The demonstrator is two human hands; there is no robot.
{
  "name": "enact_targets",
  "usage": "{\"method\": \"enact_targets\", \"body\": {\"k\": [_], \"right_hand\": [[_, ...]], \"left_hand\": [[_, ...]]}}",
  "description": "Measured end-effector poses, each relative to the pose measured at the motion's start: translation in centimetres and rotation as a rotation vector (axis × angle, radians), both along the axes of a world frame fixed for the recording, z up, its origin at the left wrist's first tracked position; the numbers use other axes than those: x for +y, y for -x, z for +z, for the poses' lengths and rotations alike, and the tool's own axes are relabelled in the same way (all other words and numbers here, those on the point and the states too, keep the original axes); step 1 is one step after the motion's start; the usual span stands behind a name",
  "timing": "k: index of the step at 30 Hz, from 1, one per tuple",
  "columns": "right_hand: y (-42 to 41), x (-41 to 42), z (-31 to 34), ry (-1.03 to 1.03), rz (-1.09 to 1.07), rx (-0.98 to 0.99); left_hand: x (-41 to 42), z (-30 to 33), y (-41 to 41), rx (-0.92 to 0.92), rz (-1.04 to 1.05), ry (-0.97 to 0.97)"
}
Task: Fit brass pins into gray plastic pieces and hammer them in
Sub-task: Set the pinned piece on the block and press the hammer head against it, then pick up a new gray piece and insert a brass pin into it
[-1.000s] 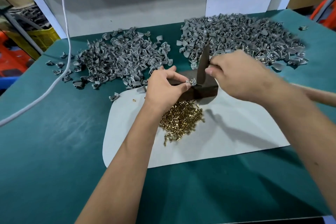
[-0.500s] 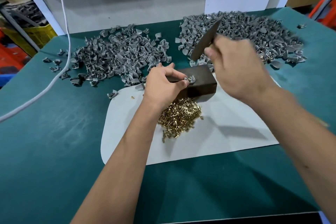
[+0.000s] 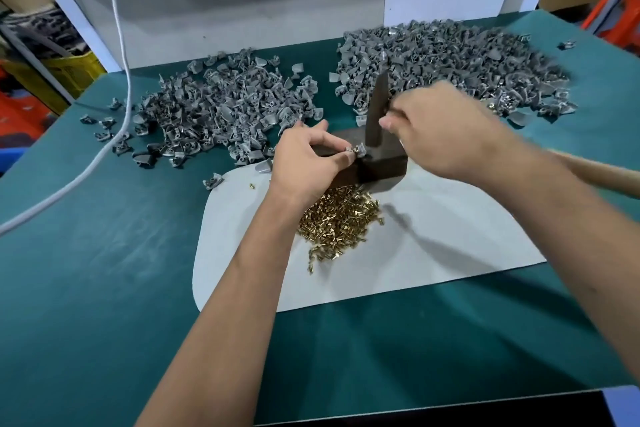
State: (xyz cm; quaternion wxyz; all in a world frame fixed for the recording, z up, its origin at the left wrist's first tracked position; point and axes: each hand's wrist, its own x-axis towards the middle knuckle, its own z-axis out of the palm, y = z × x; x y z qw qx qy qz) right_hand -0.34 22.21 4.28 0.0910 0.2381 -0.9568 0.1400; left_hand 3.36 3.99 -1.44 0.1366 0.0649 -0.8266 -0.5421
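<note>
Fingertips of the left hand [image 3: 308, 163] pinch one small gray plastic piece [image 3: 360, 150] with a brass pin showing in it, holding it down on the top face of the dark rectangular metal block [image 3: 381, 163] — a hard anvil, so that a blow drives the pin and does not just sink into the soft mat. The right hand [image 3: 446, 130] is curled round the dark narrow hammer head [image 3: 375, 114], gripped close up by the head, which stands nearly upright with its lower face down at the block just beside the pinched piece; whether it touches the pin I cannot tell, as this side is blurred. The pale wooden handle [image 3: 595, 172] trails off to the right behind the forearm.

The loose heap of small brass pins [image 3: 341, 218] lies on the pale gray rounded mat [image 3: 433, 253] just near of the block, under the left wrist — within a short reach for the next pin. Two heaps of gray plastic pieces sit on the green table covering [image 3: 104, 253]: the left heap [image 3: 225, 114] and the larger right heap [image 3: 450, 62], probably unworked and finished stock kept apart, though which is which is hard to tell. A white cable [image 3: 117, 45] hangs at far left.
</note>
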Motion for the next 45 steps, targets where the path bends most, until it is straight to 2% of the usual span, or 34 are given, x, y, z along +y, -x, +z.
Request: {"method": "enact_targets", "body": {"k": [2, 3, 6, 8, 12, 16, 18, 20, 22, 23, 25, 27, 31, 36, 41, 45], "right_hand": [[-0.2, 0.1, 0.1, 0.213, -0.01, 0.138], [-0.6, -0.3, -0.1, 0.256, -0.003, 0.156], [-1.2, -1.3, -1.1, 0.003, -0.006, -0.037], [-0.5, -0.7, -0.2, -0.064, -0.03, -0.058], [-0.6, -0.4, -0.2, 0.235, -0.01, 0.201], [-1.3, -1.2, -1.3, -0.057, 0.004, -0.045], [-0.6, -0.6, -0.2, -0.085, -0.003, -0.036], [-0.3, -0.1, 0.6, 0.03, 0.005, 0.092], [-0.7, -0.5, 0.3, 0.26, 0.018, 0.222], [-0.9, -0.9, 0.0, 0.26, 0.022, 0.208], [-1.1, -1.7, -1.0, 0.046, 0.026, 0.048], [-0.8, -1.4, -1.0, -0.054, 0.006, -0.038], [0.4, 0.8, -0.7, 0.002, -0.031, 0.006], [1.8, 4.5, -2.1, 0.123, -0.139, -0.105], [1.5, 5.0, -4.3, 0.027, -0.172, -0.184], [1.5, 4.1, -3.7, 0.11, -0.127, -0.109]], "left_hand": [[-0.2, -0.2, 0.2, 0.0, 0.0, 0.007], [-0.3, -0.2, 0.3, -0.002, 0.004, 0.011], [-0.2, -0.1, 0.3, -0.003, 0.003, 0.01], [-0.1, -0.1, 0.2, -0.001, 0.001, 0.008], [-0.2, -0.1, 0.1, 0.018, 0.005, 0.033], [-0.1, -0.1, 0.1, 0.016, 0.006, 0.021], [-0.2, -0.1, 0.2, 0.006, 0.005, 0.018], [-0.3, -0.3, 0.3, 0.0, -0.011, 0.028], [-0.4, -0.4, 0.4, 0.0, -0.012, 0.037], [-0.4, -0.3, 0.3, 0.002, -0.009, 0.039], [-0.3, -0.2, 0.2, 0.007, 0.001, 0.029], [-0.1, 0.0, 0.1, 0.005, 0.008, 0.032], [-0.4, -0.1, 0.1, -0.004, 0.012, 0.068], [-0.5, 0.1, 0.4, -0.034, 0.011, 0.043], [-0.4, 0.1, 0.4, -0.05, 0.012, 0.04], [-0.5, 0.1, 0.4, -0.041, 0.001, 0.059]]}}
